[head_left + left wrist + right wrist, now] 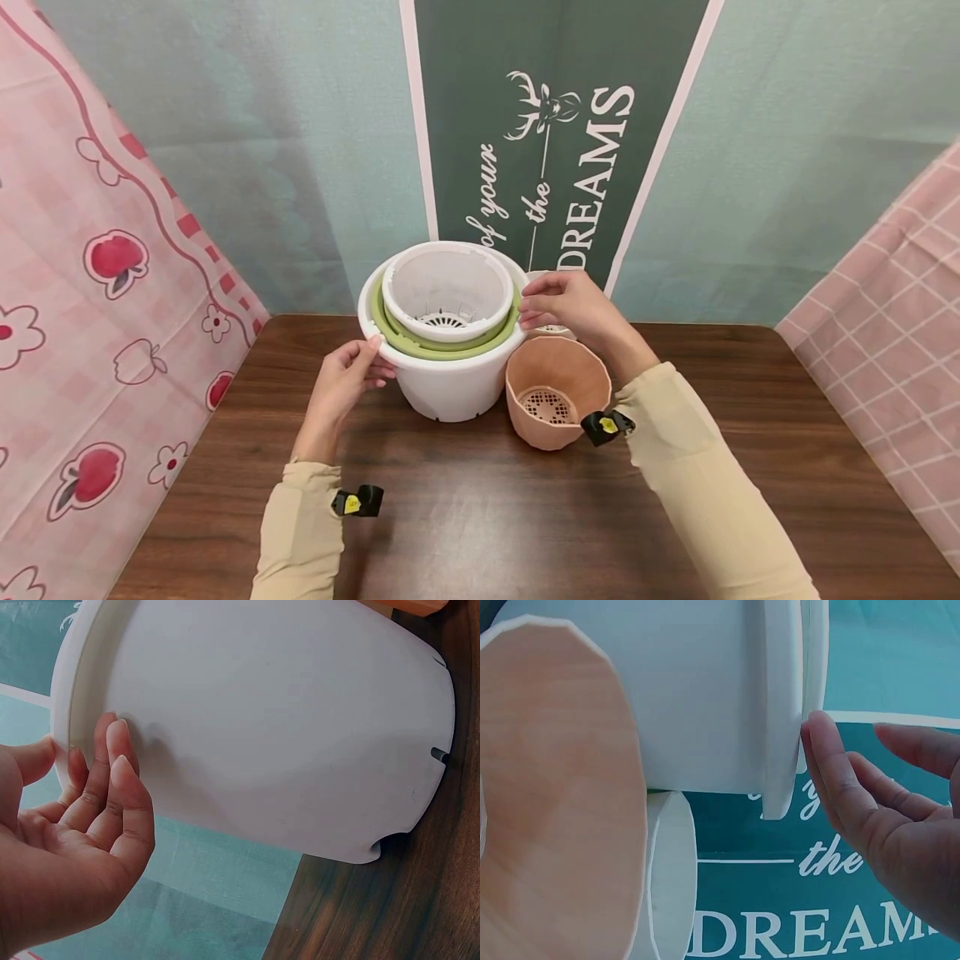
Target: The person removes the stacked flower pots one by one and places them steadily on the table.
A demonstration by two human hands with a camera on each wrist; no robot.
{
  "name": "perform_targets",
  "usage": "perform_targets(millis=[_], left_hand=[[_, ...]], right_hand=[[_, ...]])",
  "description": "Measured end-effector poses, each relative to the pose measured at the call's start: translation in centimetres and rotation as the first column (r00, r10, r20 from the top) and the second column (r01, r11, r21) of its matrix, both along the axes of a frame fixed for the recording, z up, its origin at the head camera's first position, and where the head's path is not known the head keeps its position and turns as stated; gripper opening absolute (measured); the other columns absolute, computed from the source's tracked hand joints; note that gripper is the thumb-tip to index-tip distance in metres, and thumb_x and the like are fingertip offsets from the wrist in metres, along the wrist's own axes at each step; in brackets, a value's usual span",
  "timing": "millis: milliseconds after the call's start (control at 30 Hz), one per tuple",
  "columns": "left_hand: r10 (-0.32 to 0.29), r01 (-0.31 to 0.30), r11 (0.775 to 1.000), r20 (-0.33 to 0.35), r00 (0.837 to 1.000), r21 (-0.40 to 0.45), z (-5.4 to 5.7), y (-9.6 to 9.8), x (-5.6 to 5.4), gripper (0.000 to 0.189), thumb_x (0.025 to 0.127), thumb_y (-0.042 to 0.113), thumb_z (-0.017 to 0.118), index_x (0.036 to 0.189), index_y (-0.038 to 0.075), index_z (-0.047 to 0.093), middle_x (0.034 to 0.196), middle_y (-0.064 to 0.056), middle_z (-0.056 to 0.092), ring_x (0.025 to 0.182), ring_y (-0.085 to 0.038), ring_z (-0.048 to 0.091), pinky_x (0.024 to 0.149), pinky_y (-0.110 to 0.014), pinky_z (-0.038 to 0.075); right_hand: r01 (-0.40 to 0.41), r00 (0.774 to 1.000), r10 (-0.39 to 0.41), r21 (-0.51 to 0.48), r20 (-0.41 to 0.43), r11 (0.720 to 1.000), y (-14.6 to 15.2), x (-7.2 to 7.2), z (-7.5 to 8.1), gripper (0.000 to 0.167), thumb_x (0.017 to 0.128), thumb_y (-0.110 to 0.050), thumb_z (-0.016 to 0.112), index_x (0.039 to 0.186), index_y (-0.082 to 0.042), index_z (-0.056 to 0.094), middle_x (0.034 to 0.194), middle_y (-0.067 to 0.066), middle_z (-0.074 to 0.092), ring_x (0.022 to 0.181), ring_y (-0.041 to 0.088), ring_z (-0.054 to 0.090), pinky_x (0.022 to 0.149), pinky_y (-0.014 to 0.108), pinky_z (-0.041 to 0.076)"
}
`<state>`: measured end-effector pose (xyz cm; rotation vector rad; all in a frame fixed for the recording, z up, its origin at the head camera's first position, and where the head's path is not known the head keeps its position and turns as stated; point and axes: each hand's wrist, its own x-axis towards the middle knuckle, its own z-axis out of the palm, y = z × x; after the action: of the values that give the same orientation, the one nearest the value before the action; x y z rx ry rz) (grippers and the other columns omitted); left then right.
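Note:
A large white flowerpot [450,387] stands at the back of the table, with a green pot [431,351] and a smaller white slotted pot [447,279] nested inside it. At its left side my left hand [341,383] pinches the rim, thumb on top and fingers beneath, as the left wrist view also shows. My right hand [576,308] is at the right side of the stack; in the right wrist view its fingertips [821,724] are right at the rim, fingers nearly straight and thumb apart.
A peach faceted pot [558,371] with a perforated base sits just right of the stack, below my right wrist. Behind it is another white pot [553,330], partly hidden. A printed cloth [330,167] hangs at the back edge of the brown table [480,517].

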<state>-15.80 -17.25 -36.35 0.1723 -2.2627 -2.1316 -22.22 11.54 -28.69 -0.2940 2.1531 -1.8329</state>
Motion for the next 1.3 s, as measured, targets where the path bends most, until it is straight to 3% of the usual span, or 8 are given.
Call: perform_targets(millis=[267, 667, 1300], left_hand=[[0.004, -0.004, 1.000, 0.000, 1.000, -0.001, 0.0, 0.0, 0.0, 0.033, 0.095, 0.028, 0.049, 0.094, -0.004, 0.053, 0.072, -0.002, 0.062, 0.067, -0.009, 0.061, 0.061, -0.022, 0.050], [0.008, -0.008, 1.000, 0.015, 1.000, -0.011, 0.0, 0.1, 0.0, 0.035, 0.095, 0.030, 0.049, 0.095, -0.005, 0.053, 0.073, -0.002, 0.063, 0.067, -0.009, 0.061, 0.062, -0.022, 0.051], [0.004, -0.004, 1.000, 0.021, 1.000, -0.007, 0.2, 0.2, -0.2, 0.035, 0.095, 0.030, 0.049, 0.097, -0.005, 0.052, 0.073, -0.002, 0.063, 0.068, -0.009, 0.061, 0.062, -0.022, 0.051]], right_hand=[[0.026, 0.999, -0.025, -0.051, 0.029, 0.998, -0.6, -0.1, 0.3, 0.020, 0.087, 0.009, 0.052, 0.104, 0.019, 0.048, 0.086, 0.027, 0.060, 0.069, 0.023, 0.066, 0.074, 0.040, 0.052], [0.063, 0.990, -0.067, 0.032, 0.123, 0.997, -1.2, -0.9, 0.5, 0.025, 0.089, 0.004, 0.051, 0.109, 0.018, 0.046, 0.089, 0.024, 0.057, 0.067, 0.021, 0.065, 0.075, 0.036, 0.052], [0.020, 0.994, -0.040, 0.197, 0.102, 0.980, -1.7, -1.9, 1.0, 0.024, 0.090, 0.000, 0.054, 0.109, 0.013, 0.052, 0.087, 0.023, 0.062, 0.065, 0.019, 0.066, 0.068, 0.031, 0.054]])
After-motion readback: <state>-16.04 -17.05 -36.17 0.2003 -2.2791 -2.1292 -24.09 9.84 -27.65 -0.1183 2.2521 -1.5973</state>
